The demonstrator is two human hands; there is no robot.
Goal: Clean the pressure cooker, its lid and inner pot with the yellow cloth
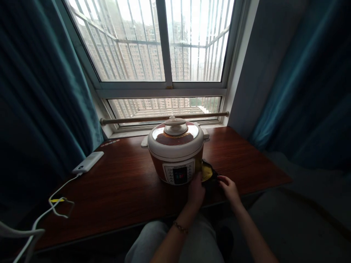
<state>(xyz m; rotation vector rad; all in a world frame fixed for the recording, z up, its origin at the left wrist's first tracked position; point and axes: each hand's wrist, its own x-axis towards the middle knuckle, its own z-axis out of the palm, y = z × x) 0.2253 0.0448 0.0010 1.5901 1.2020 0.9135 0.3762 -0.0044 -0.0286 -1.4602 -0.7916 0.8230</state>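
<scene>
Cooker: one, brown and cream (160, 168), upright on the tabletop (123, 197), near its middle from left to right; two side handles, one front panel (180, 175), one lid (175, 139).
Black-and-yellow item: one, apparently soft, just right of the cooker's front, towards the near edge; whether it touches the cooker cannot be told. Its yellow side (206, 172) faces up, dark edges around it.
Left hand: one (196, 189), at the cooker's near right corner, beside the item; its fingers are too dim to tell whether they grip.
Right hand: one (230, 189), right of the item, fingers drawn narrow and seemingly pinching its dark right edge.
Handling so far: the lid is on the cooker and the item is at the hands, seemingly mid-handling; how much remains cannot be told.
White device: one (89, 162), at the tabletop's left side, with white cable (56, 191) running nearer; one yellow tie (57, 200) on it.
Curtains: two, blue, left (78, 113) and right (296, 95).
Bracelet: one (180, 227), left wrist.
</scene>
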